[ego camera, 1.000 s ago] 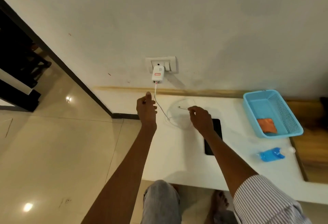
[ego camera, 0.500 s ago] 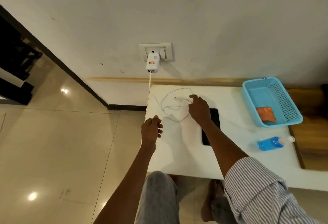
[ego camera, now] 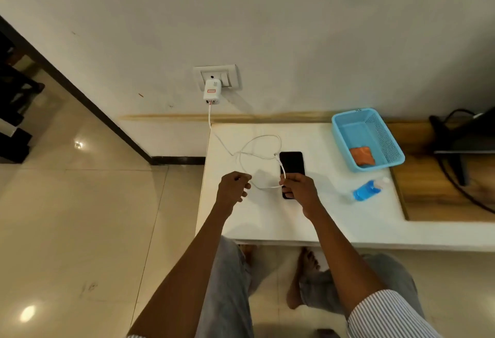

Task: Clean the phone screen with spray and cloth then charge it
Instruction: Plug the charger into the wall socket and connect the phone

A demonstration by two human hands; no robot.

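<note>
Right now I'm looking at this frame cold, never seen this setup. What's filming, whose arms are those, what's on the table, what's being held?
There is no machine here. A person wears one wide-angle camera on the head, and it looks forward and down, so the two bare arms are the wearer's own.

The white table stands against a wall. A white charger sits plugged into the wall socket, and its white cable loops across the tabletop.

The right hand pinches that cable near its free end, just above the near end of the black phone, which lies flat with a dark screen. The plug is not yet in the phone.

The left hand hangs beside it, its fingers loosely curled and holding nothing.

To the right, a blue basket holds an orange cloth, and a blue spray bottle lies on its side.
</note>
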